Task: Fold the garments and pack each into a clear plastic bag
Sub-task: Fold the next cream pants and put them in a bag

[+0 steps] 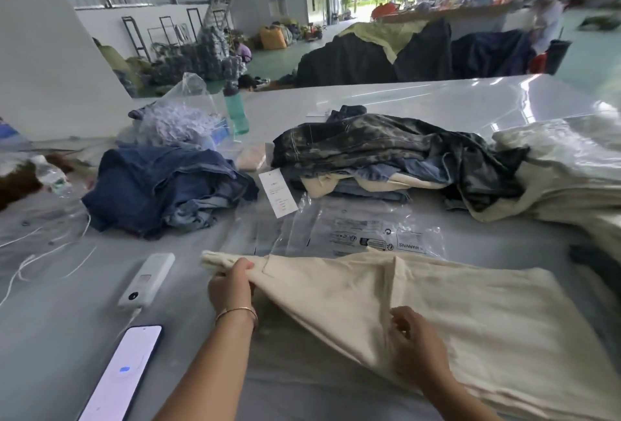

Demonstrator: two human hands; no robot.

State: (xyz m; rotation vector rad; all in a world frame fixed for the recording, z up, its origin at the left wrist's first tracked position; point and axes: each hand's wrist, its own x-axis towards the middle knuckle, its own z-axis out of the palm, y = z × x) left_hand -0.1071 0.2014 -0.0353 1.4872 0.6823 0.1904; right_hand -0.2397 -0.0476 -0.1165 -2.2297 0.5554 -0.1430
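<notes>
We judge cream garment (437,313) soft, light, floppy; left hand (230,286) pinches far-left end, right hand (416,350) pinches near edge.

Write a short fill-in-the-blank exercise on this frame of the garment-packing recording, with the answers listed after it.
1. The left hand grips the end of a ____-coloured garment.
2. The clear plastic bag lying flat beyond that garment carries the printed word ____.
3. The phone near the left forearm lies with its screen ____.
4. The bottle standing beside the heap of bagged items is ____ in colour.

Missing words: cream; WARNING; lit; green
</notes>
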